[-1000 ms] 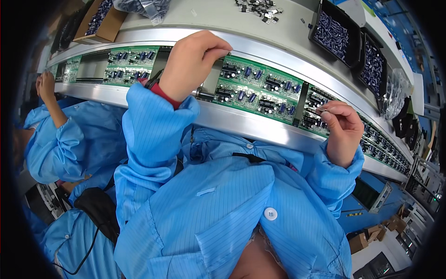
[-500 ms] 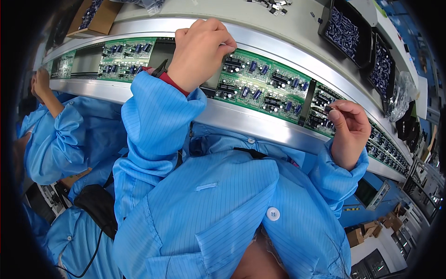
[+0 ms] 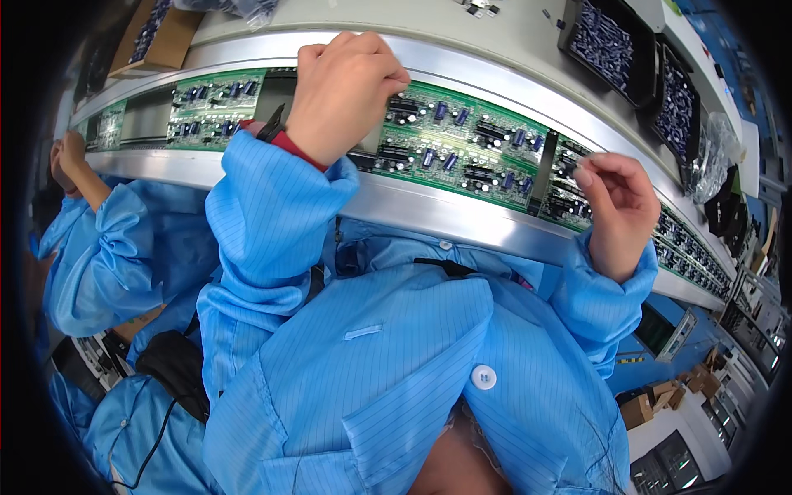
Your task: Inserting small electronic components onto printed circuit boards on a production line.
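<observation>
Smooth silvery metal on the rail (image 3: 462, 216), bright with soft reflections. Glossy green circuit boards (image 3: 458, 142), their surfaces made rough by many small parts. Pale, matt, smooth worktop (image 3: 528, 51). Black plastic trays (image 3: 647, 76) with a dull sheen; shiny, plastic-looking purple-blue cylinders (image 3: 606, 41). Matt brown cardboard for the box (image 3: 173, 40). Thin clear plastic for the bag (image 3: 718, 157), crinkled and glossy. Blue pinstriped cloth with a silky sheen for the coat (image 3: 404, 330), creased at the sleeves (image 3: 256, 223). Smooth, white, plastic-looking button (image 3: 483, 377).

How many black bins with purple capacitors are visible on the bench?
2. One black bin stands beyond the right hand; the other bin is beside it, farther right. Others may be hidden or out of view.
</observation>
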Demonstrator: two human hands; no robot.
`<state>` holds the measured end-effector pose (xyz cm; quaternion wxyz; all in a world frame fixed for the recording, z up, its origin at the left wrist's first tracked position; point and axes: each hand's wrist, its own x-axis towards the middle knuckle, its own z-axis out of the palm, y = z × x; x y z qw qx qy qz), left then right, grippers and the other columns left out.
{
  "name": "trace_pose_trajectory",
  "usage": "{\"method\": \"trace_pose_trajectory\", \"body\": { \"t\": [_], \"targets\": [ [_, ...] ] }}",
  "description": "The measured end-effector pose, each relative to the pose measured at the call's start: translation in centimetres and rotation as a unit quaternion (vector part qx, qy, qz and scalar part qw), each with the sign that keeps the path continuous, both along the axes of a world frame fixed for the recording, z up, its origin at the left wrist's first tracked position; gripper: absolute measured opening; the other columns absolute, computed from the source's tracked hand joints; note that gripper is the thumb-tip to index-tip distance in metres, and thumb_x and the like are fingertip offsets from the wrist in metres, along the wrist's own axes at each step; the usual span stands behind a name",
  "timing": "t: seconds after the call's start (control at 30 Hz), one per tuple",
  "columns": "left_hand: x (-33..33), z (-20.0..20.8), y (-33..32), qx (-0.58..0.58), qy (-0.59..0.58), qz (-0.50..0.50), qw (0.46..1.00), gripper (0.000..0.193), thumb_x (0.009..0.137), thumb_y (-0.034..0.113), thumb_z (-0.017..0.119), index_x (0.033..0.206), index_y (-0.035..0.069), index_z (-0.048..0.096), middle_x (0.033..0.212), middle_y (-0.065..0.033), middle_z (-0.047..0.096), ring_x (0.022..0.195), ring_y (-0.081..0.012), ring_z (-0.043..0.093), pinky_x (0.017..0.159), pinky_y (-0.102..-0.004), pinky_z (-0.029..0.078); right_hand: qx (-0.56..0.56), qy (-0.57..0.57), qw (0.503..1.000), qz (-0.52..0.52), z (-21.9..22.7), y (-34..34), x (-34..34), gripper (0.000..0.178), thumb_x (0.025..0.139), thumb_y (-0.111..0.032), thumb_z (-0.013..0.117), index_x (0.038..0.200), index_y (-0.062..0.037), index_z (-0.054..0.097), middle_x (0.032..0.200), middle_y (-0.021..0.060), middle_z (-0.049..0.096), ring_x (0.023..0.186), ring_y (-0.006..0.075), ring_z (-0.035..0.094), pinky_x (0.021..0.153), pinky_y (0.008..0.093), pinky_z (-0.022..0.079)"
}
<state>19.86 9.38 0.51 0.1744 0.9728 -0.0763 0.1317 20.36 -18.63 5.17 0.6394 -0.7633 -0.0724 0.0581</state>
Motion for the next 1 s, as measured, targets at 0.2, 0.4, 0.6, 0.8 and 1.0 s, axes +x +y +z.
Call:
{"method": "trace_pose_trajectory", "body": {
  "t": [0.2, 0.4, 0.6, 0.8, 1.0],
  "targets": [
    [-0.2, -0.9, 0.4, -0.086, -0.006, -0.008, 0.996, 0.004, 0.074, 0.006, 0.062, 0.075, 0.007, 0.066, 0.08, 0.001, 0.059, 0.073, -0.0165, 0.05, 0.072, -0.0318, 0.035, -0.175, -0.116, 0.977, 0.048, -0.7, 2.0, 2.9, 0.014, 0.073, 0.006, 0.063, 0.085, -0.0011, 0.061, 0.078, 0.0047, 0.063, 0.068, 0.011, 0.055, 0.064, 0.0183, 0.044],
    [-0.1, -0.8, 0.4, -0.104, -0.006, -0.02, 0.994, 0.003, 0.073, 0.004, 0.062, 0.075, 0.005, 0.065, 0.08, 0.0005, 0.061, 0.069, -0.0161, 0.051, 0.069, -0.0298, 0.036, -0.302, -0.15, 0.939, 0.063, -2.5, 2.4, 4.4, 0.015, 0.071, 0.006, 0.063, 0.082, -0.0043, 0.061, 0.071, 0.0004, 0.061, 0.062, 0.0077, 0.049, 0.057, 0.019, 0.04],
    [-0.2, -1.1, 0.7, -0.138, 0.05, 0.0, 0.989, 0.008, 0.079, 0.012, 0.059, 0.076, 0.01, 0.066, 0.084, 0.0039, 0.06, 0.083, -0.0166, 0.052, 0.084, -0.0352, 0.031, -0.333, -0.153, 0.929, 0.055, -3.7, 2.2, 4.4, 0.015, 0.07, 0.006, 0.064, 0.079, -0.0046, 0.059, 0.069, 0.0, 0.059, 0.059, 0.007, 0.046, 0.055, 0.0188, 0.039],
    [-0.1, -1.1, 0.9, -0.143, 0.019, -0.034, 0.989, 0.007, 0.075, 0.003, 0.059, 0.08, 0.004, 0.065, 0.085, -0.0021, 0.061, 0.076, -0.0177, 0.053, 0.073, -0.0301, 0.037, -0.323, -0.162, 0.932, 0.037, -4.1, 2.5, 4.2, 0.016, 0.07, 0.007, 0.065, 0.078, -0.0046, 0.058, 0.068, 0.0, 0.057, 0.058, 0.0075, 0.045, 0.054, 0.0191, 0.04],
    [0.0, -1.1, 1.2, -0.142, -0.01, -0.061, 0.988, 0.013, 0.073, -0.004, 0.059, 0.084, 0.0, 0.064, 0.086, -0.007, 0.061, 0.071, -0.019, 0.054, 0.064, -0.0263, 0.043, -0.343, -0.184, 0.92, 0.032, -3.9, 2.8, 4.0, 0.016, 0.069, 0.007, 0.065, 0.078, -0.005, 0.057, 0.067, 0.0004, 0.056, 0.057, 0.0088, 0.045, 0.054, 0.02, 0.041]
  ]
}}
